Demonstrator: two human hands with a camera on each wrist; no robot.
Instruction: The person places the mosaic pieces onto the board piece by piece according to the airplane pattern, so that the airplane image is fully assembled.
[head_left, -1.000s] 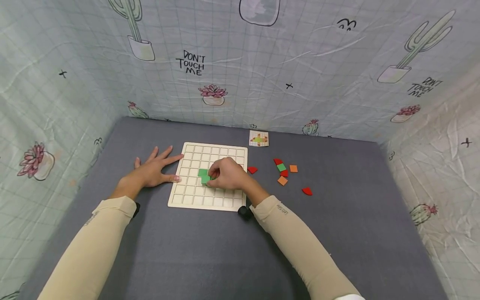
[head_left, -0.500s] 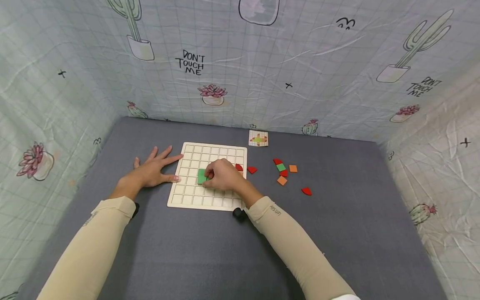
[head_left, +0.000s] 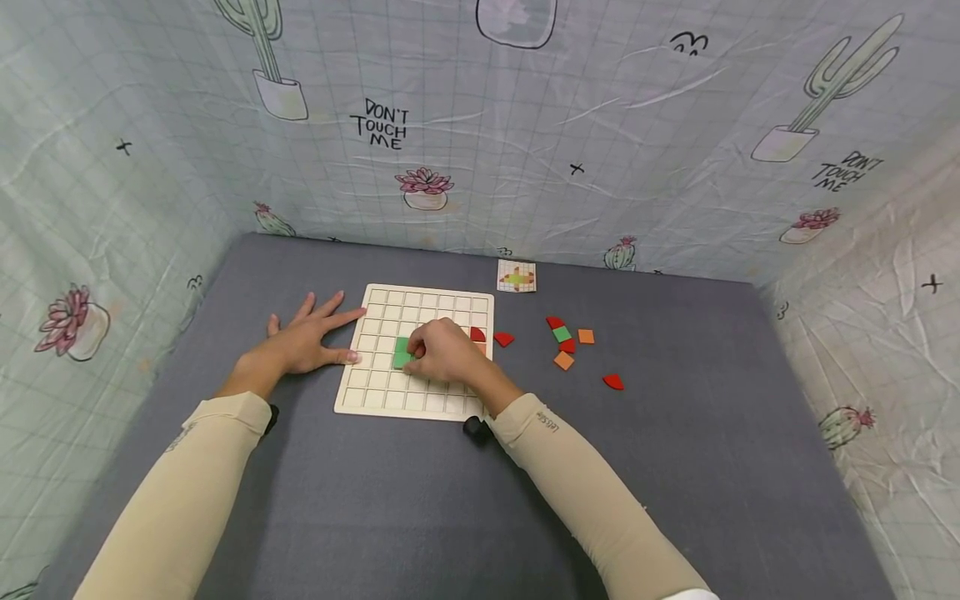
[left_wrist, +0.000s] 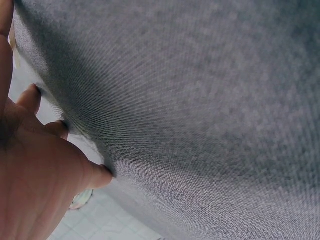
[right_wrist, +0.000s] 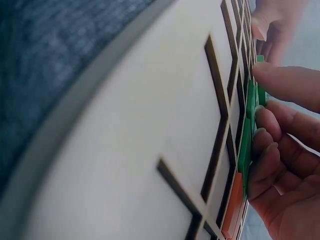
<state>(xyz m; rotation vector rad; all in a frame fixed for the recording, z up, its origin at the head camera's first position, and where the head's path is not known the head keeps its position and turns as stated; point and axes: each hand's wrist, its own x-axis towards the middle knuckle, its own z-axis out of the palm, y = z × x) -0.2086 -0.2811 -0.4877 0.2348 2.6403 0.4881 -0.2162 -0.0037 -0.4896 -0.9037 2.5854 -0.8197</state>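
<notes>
Board (head_left: 375, 400), pale and gridded, lies flat on the grey tabletop (head_left: 360, 508). My left hand (head_left: 303, 340) is spread wide, thumb and forefinger at the board's left edge, grasping nothing. My right hand (head_left: 444, 350) is curled over the middle of the grid, thumb and fingertips pinching a green square (right_wrist: 262, 95). Other green squares (head_left: 401, 353) sit in the cells about it; the right wrist view also has an orange piece (right_wrist: 232, 206) below the green.

Handling, my guess: squares light, stiff, smooth on the face, hard to break, apt to skid if pressed off-centre. Thin, so best taken by opposite edges, thumb against fingertip. Board likely light and rigid too; its rim is the place to steady it.

Right of the board: red pieces (head_left: 613, 382), loose orange squares (head_left: 586, 336). Behind them, a small pattern card (head_left: 517, 276), no lettering I can make out.

Writing: "DON'T TOUCH ME" on the backdrop (head_left: 577, 217), twice, among potted cacti. Small dark lettering on both my sleeves (head_left: 600, 492), too small to read surely. No brand legible on board or pieces.
</notes>
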